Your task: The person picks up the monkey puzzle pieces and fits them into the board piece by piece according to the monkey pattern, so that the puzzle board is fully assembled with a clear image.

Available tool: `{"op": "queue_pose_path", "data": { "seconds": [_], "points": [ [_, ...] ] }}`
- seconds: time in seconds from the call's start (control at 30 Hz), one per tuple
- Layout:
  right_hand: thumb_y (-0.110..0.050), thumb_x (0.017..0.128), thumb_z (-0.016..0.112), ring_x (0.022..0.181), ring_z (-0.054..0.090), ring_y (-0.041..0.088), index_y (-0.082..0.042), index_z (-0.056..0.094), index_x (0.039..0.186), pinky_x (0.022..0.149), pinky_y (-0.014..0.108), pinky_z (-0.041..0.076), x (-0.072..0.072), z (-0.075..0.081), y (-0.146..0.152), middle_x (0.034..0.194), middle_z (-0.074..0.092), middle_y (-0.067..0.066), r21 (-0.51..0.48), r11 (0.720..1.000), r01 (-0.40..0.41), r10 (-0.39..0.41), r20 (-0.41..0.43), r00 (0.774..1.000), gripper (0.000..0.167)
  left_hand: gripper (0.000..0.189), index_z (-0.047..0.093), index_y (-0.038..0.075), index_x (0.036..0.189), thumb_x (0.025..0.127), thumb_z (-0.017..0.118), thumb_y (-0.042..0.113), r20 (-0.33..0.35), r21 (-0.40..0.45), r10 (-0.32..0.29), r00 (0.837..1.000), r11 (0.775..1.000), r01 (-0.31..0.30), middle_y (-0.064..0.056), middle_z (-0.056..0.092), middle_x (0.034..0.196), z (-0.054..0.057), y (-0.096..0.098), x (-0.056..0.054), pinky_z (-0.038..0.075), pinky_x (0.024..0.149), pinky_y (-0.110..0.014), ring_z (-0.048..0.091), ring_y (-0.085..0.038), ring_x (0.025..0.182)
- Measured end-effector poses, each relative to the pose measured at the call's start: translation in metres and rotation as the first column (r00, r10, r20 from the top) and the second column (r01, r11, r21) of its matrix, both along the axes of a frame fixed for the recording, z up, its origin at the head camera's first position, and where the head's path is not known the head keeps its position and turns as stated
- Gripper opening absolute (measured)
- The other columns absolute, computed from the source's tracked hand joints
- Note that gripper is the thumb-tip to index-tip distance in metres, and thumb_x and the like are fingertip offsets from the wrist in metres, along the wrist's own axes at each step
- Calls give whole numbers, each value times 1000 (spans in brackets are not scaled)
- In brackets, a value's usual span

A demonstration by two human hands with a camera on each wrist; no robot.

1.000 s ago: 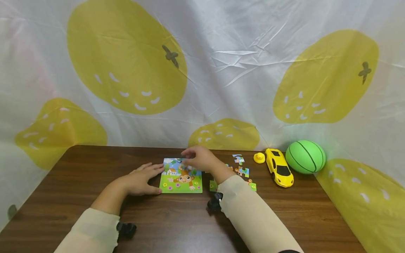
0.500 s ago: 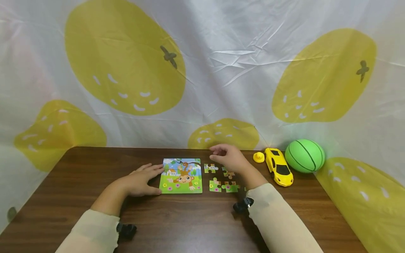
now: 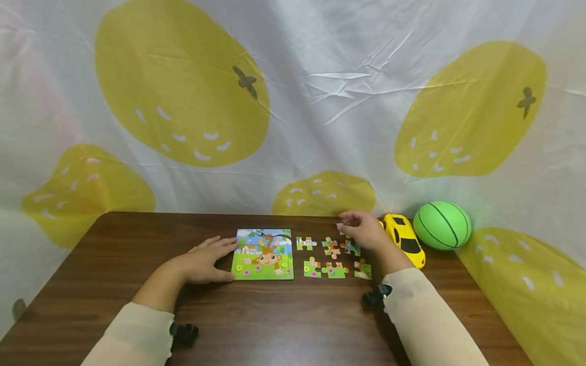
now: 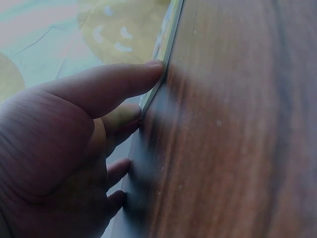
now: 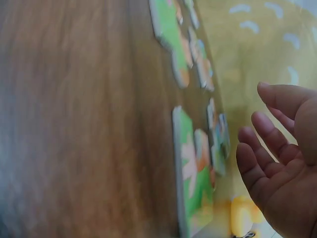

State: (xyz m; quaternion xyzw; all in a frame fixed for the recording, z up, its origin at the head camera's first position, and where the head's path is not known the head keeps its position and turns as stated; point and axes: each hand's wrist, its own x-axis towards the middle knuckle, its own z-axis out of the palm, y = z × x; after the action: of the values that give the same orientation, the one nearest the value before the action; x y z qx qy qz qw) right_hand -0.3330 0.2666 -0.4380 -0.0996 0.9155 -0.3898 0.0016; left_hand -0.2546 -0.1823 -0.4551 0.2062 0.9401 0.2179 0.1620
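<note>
A square puzzle board (image 3: pixel 262 262) with a monkey picture lies flat on the table. My left hand (image 3: pixel 205 262) rests at its left side, index finger near the upper corner and thumb against the lower one. In the left wrist view, the thumb of that hand (image 4: pixel 54 139) touches the board's thin edge (image 4: pixel 173 25). To the right lie several loose jigsaw pieces, among them a house piece (image 3: pixel 304 243) and a green flower piece (image 3: pixel 335 271). My right hand (image 3: pixel 366 231) hovers, fingers loosely bent, by a partly hidden piece (image 3: pixel 340 227). Nothing shows between its fingers in the right wrist view.
A yellow toy car (image 3: pixel 407 244) and a green ball (image 3: pixel 441 225) stand at the back right. Beside the car, a small yellow duck is mostly hidden by my right hand. A lemon-print cloth (image 3: pixel 293 127) hangs behind the brown table (image 3: pixel 274 315).
My right hand has moved right, from above the board, across the loose pieces, to the upper right piece. The pieces it covered now show. My left hand has stayed at the board.
</note>
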Motion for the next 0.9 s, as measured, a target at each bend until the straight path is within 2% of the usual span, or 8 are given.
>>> {"op": "queue_pose_path", "data": {
  "seconds": [0.23,0.5,0.9],
  "points": [
    [-17,100,75,120,70,39,-2,68,138,92,42,61,-3,-8,11,129,72,22,18,998,53,-53,26,998,41,92,36,19,169,94,75,56,0,-3,-3,1000,1000,3,-2,26,180,1,0,1,14,127,-79,12,-45,167],
    [-13,99,74,125,68,39,-4,68,139,95,47,60,-5,-9,14,135,70,21,74,995,64,-68,57,996,42,92,36,19,169,94,75,56,-7,-5,-4,1000,1000,4,-3,27,180,0,0,1,15,126,-80,12,-46,167],
    [-9,95,76,118,68,37,-4,69,136,95,48,59,-11,-4,9,130,72,21,182,981,69,-82,62,995,41,92,37,18,169,93,76,55,-8,10,-9,1000,1000,9,-4,28,179,2,1,3,15,126,-80,13,-48,166]
  ]
}}
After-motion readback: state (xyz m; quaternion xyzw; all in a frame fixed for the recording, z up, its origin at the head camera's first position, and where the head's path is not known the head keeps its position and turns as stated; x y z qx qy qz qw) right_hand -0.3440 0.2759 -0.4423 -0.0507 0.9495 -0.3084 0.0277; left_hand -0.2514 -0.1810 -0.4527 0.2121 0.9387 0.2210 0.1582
